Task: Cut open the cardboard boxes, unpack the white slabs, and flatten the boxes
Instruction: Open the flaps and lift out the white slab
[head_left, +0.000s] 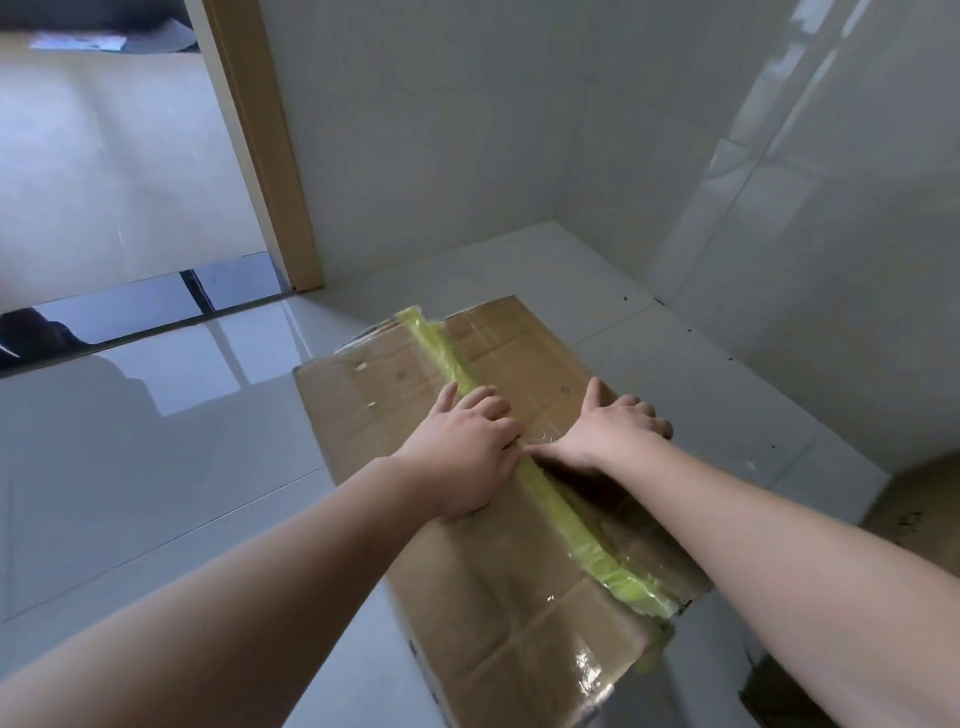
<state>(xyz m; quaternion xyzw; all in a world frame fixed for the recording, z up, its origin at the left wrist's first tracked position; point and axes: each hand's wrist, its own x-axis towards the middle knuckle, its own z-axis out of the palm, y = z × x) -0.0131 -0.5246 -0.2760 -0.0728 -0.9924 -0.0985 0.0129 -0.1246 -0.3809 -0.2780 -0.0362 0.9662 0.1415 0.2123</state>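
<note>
Flat, both hands (fingers spread) on box (498, 519)

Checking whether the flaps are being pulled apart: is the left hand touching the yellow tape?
Touching. The head view shows the left hand lying on the box, its fingers across the yellow tape.

Support surface: glossy pale tiled floor (156, 467), with thin grout lines and window reflections.
Main item on floor: one brown cardboard box (493, 597), closed top face up, a yellow-green tape strip (566, 525) along its centre seam.
Beyond the box, far left: dark threshold strip (156, 306) set in the floor at the foot of the wooden door frame (291, 208).
Right of the box, near side: further brown cardboard (914, 499) on the floor, partly cut off by the picture's edge.
Behind the box: floor meets the white tiled walls (467, 130) in a corner.
</note>
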